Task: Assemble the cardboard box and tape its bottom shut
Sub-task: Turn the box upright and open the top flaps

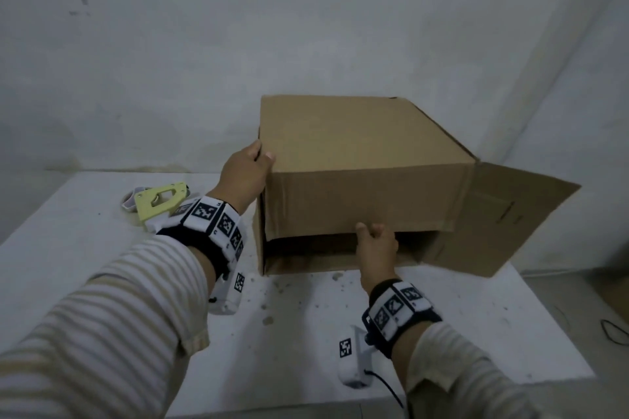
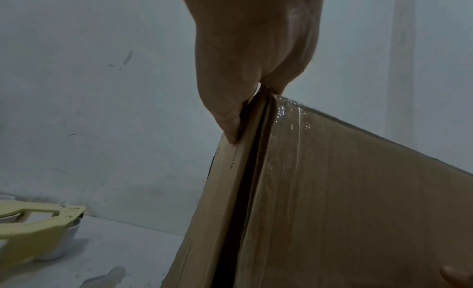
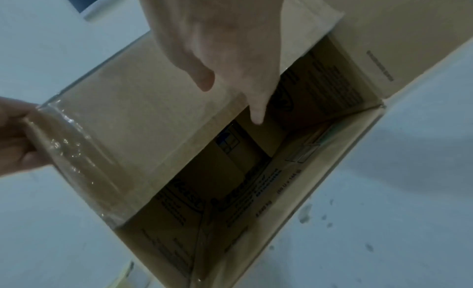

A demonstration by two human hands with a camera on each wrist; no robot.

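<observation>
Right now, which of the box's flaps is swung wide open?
The flap on the right side of the cardboard box: this right flap juts outward over the table. The near flap, held at its lower edge by the right hand, hangs down instead.

A matt brown corrugated cardboard box (image 1: 360,163), its plain panels dull and faintly ribbed, carries a strip of glossy clear tape (image 2: 289,118) that wrinkles and catches the light along one edge. Dark print shows on the box's inner faces. Beside it lies a tape dispenser (image 1: 160,201) of smooth pale-yellow plastic. The white surface (image 1: 289,333) looks matt, speckled with grey stains. Behind, the wall (image 1: 306,10) is rough, scuffed plaster. Striped knit cloth sleeves (image 1: 119,316) cover both forearms.
</observation>
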